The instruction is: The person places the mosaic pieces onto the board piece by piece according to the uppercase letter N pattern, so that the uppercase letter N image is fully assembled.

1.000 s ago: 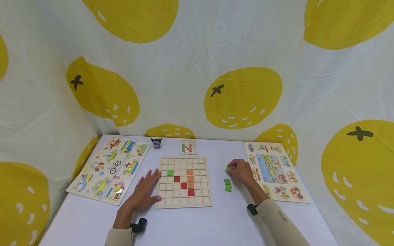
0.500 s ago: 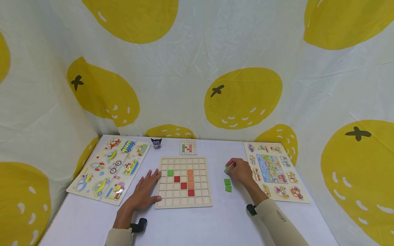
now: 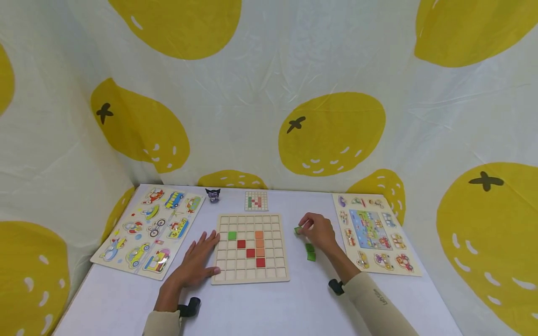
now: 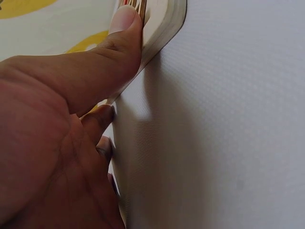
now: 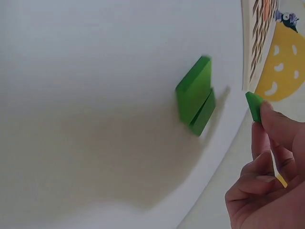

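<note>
Between thumb and fingertips my right hand [image 3: 320, 232] pinches a green square tile [image 5: 254, 106], held off the table to the right of the wooden grid board [image 3: 275, 273]. Two more green tiles [image 3: 311, 256] lie on the table beneath that hand, touching or nearly so. My left hand [image 3: 195, 261] rests spread at the board's left edge, its thumb [image 4: 125, 21] on the rim. In the board sit one green tile [image 3: 232, 235], a diagonal of red tiles [image 3: 251, 253] and a short column of orange tiles [image 3: 259, 243].
Behind the board lies a small pattern card [image 3: 256, 201] with coloured squares. A dark figurine [image 3: 213, 195] stands left of it. A vehicle puzzle board [image 3: 138, 237] lies at the left, and another picture puzzle [image 3: 371, 228] at the right. A fruit-print curtain [image 3: 252, 140] encloses the table.
My right hand has lifted the green tile and carried it left towards the grid board. The left hand stays in place on the board's edge.
</note>
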Action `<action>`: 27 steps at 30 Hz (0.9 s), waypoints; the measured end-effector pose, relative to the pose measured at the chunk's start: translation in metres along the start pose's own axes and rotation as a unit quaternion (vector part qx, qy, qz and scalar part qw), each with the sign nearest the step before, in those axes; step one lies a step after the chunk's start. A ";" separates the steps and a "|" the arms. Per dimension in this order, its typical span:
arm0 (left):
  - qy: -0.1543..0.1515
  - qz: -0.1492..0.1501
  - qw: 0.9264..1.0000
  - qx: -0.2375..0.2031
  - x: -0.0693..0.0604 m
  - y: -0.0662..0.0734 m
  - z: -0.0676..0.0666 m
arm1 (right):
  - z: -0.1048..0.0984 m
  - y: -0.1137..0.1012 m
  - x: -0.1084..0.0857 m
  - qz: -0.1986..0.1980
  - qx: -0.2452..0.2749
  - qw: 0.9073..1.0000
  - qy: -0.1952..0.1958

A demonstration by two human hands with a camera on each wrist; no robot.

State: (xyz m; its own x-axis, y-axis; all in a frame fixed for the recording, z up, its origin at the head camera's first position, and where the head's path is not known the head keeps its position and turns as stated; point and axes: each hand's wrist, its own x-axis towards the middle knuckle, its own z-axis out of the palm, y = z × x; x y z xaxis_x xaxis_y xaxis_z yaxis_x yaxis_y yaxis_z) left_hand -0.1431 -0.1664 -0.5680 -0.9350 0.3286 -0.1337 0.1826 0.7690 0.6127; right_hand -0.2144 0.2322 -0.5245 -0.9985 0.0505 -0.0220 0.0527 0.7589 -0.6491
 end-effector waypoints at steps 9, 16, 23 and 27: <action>-0.005 -0.002 1.000 -0.006 0.002 -0.002 0.000 | 0.025 -0.026 -0.008 -0.023 0.026 0.999 -0.006; -0.004 -0.007 1.000 -0.006 0.000 -0.001 -0.001 | 0.049 -0.048 -0.018 -0.036 0.053 0.998 -0.027; -0.003 0.004 1.000 -0.006 0.000 -0.002 -0.002 | 0.072 -0.069 -0.027 -0.051 0.073 0.994 -0.066; -0.003 0.009 1.000 -0.007 0.000 -0.003 -0.001 | 0.083 -0.078 -0.030 -0.053 0.086 0.991 -0.083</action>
State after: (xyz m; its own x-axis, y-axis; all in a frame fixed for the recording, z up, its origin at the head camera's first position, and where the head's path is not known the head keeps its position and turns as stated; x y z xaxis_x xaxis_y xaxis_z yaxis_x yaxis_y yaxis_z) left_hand -0.1442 -0.1692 -0.5689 -0.9300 0.3450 -0.1266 0.1951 0.7555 0.6254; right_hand -0.1903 0.1173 -0.5365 -0.9880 -0.1411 -0.0624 -0.0413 0.6317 -0.7741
